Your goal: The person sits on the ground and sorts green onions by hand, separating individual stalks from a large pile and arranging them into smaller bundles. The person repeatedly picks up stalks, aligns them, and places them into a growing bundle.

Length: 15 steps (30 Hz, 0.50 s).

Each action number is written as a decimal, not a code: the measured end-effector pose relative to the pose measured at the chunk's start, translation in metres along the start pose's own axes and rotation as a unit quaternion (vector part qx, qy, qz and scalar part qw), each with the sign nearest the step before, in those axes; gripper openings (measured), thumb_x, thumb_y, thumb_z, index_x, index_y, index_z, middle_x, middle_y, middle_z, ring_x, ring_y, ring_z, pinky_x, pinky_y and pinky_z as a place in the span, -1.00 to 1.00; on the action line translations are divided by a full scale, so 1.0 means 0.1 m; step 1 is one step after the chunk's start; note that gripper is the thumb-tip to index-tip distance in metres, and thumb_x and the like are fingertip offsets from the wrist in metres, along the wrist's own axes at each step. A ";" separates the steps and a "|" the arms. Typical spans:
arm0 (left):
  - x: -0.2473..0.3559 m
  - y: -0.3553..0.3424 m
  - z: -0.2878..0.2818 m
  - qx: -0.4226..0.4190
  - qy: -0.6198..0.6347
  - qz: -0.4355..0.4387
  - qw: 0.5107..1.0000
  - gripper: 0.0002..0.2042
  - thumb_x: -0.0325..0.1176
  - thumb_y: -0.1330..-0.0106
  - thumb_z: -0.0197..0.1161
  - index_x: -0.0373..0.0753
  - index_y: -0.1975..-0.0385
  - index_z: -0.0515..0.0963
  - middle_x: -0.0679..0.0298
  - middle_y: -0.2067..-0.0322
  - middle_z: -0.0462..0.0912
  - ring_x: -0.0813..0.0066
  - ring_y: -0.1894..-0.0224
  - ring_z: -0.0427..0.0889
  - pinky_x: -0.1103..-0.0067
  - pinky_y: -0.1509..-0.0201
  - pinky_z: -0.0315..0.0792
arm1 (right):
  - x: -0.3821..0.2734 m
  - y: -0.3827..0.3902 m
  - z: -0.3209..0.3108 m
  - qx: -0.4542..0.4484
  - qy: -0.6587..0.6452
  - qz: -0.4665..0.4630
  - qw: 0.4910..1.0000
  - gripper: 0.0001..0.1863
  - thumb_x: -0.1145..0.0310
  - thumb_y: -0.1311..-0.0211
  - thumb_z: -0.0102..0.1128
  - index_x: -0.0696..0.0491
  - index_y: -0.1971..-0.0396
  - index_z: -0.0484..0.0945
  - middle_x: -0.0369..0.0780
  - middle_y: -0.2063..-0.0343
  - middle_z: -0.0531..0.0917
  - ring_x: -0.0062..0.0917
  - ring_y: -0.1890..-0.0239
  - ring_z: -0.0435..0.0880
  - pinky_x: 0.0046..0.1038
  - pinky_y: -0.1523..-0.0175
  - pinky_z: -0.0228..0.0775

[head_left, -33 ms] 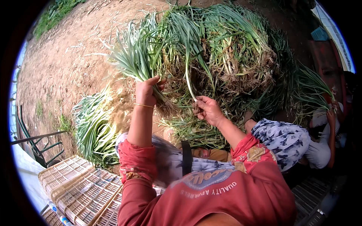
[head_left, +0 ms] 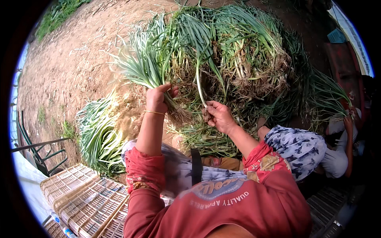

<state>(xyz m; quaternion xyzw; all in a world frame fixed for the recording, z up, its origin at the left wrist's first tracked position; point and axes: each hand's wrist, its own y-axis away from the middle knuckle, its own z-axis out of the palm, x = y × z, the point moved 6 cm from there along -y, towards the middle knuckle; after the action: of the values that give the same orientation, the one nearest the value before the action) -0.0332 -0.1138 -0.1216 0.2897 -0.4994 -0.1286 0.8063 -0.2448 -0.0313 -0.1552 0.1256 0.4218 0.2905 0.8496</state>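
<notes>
My left hand (head_left: 156, 99) is closed round a bunch of spring onions (head_left: 149, 71). Their green leaves fan out up and to the left, and the brown roots hang below the fist. Between the fingertips of my right hand (head_left: 220, 117) is the root end of a single spring onion (head_left: 199, 81). Its pale stalk runs upward, and its leaves lie over the heap. A big heap of spring onions (head_left: 254, 43), roots toward me, spreads just beyond both hands. Left of my legs lies another pile of spring onions (head_left: 101, 137), with cleaner stalks.
Woven slatted baskets (head_left: 91, 202) stand at the lower left, near a dark metal frame (head_left: 35, 148). Loose leaves and trimmings (head_left: 210, 141) cover the ground before me. At the right, another person's hand (head_left: 349, 119) holds spring onions (head_left: 327, 95). Bare soil (head_left: 71, 59) stretches to the upper left.
My left hand has shifted slightly right and toward me, carrying the bunch with it. The right hand and its single spring onion have hardly moved.
</notes>
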 end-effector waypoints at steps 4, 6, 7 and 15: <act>-0.46 0.13 0.30 -0.090 0.072 -0.111 0.987 -0.73 -0.43 -0.26 -0.03 -0.56 0.19 0.37 -0.10 0.23 0.52 0.17 0.26 0.60 0.40 0.12 0.53 | 0.04 0.04 0.27 0.006 0.066 -0.023 0.998 -0.74 0.34 -0.20 0.09 0.11 0.15 0.39 -0.29 0.47 0.54 -0.71 0.63 0.45 -0.73 0.69 0.14; -0.46 0.27 0.47 -0.096 0.061 -0.133 0.985 -0.77 -0.38 -0.30 -0.07 -0.46 0.30 0.41 0.04 0.39 0.56 0.23 0.37 0.60 0.42 0.28 0.54 | 0.01 0.08 0.30 0.015 0.132 -0.014 0.991 -0.72 0.31 -0.16 0.14 0.09 0.16 0.38 -0.33 0.48 0.54 -0.74 0.64 0.43 -0.73 0.71 0.09; -0.48 0.28 0.46 -0.096 0.020 -0.120 0.988 -0.79 -0.37 -0.30 -0.07 -0.42 0.35 0.42 0.08 0.43 0.56 0.26 0.41 0.60 0.43 0.33 0.53 | 0.04 0.09 0.25 0.038 0.110 0.004 0.993 -0.73 0.31 -0.16 0.14 0.09 0.18 0.39 -0.33 0.48 0.54 -0.74 0.64 0.43 -0.73 0.72 0.08; -0.54 0.17 0.46 -0.009 0.179 -0.108 0.978 -0.92 -0.42 -0.29 -0.04 -0.27 0.40 0.30 0.30 0.68 0.33 0.55 0.73 0.25 0.58 0.64 0.24 | 0.10 0.07 0.09 0.060 -0.138 -0.030 0.988 -0.80 0.54 -0.07 0.10 0.13 0.26 0.41 -0.26 0.39 0.57 -0.56 0.36 0.57 -0.54 0.19 0.45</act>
<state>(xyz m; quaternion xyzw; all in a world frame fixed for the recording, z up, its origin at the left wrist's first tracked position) -0.1004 -0.0891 -0.1355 0.3528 -0.3118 -0.1660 0.8665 -0.2358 -0.0194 -0.1530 0.2026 0.3210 0.2187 0.8989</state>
